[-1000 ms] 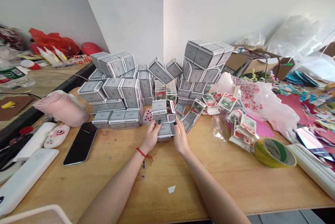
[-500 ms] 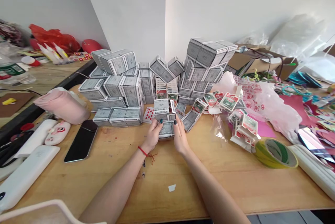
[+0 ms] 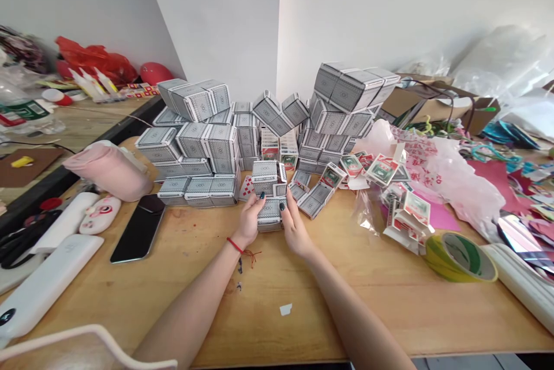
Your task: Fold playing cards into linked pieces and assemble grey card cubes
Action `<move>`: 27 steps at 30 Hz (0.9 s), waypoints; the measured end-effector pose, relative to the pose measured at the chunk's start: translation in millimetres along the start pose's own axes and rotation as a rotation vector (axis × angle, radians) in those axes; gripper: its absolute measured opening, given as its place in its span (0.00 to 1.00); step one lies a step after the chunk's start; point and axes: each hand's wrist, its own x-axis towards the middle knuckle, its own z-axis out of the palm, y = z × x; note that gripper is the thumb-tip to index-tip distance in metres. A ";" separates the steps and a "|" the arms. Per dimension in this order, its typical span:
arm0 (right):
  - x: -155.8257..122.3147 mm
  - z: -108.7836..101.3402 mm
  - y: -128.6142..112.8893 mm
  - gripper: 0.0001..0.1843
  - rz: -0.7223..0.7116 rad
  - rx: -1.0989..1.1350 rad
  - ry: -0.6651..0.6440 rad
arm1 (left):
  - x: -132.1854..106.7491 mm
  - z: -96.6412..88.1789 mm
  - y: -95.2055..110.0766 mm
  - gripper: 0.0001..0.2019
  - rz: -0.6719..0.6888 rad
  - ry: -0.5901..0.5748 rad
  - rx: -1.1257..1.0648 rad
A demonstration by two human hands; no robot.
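My left hand and my right hand press from both sides on a small grey-patterned block of playing cards lying on the wooden table. Both hands are closed on it, thumbs on top. A second card block stands just behind it, with a red diamond card lying to its left. Behind these rise stacked card blocks on the left and on the right. A red string circles my left wrist.
A black phone, a pink bundle and white devices lie left. On the right are opened card boxes, a plastic bag, a yellow-green tape roll and coloured paper scraps. A paper scrap lies near the front edge.
The view shifted slightly right. My hands moved a little closer together around the card block; the block stays between them on the table.
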 end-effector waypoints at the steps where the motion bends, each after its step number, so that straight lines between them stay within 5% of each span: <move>1: 0.1 0.8 0.9 0.31 0.002 -0.011 0.003 | 0.0 0.1 -0.2 0.13 0.004 -0.001 -0.005; 9: -0.5 3.3 0.9 0.30 0.011 -0.080 0.038 | -0.4 0.7 0.2 0.19 0.087 -0.028 0.037; 17: -2.7 -1.0 1.6 0.30 0.008 0.139 -0.081 | 2.4 -1.3 0.5 0.18 0.069 0.006 -0.007; 27: -1.5 -5.5 -5.9 0.34 0.091 0.143 -0.178 | 5.4 -5.0 4.1 0.20 0.089 -0.001 -0.007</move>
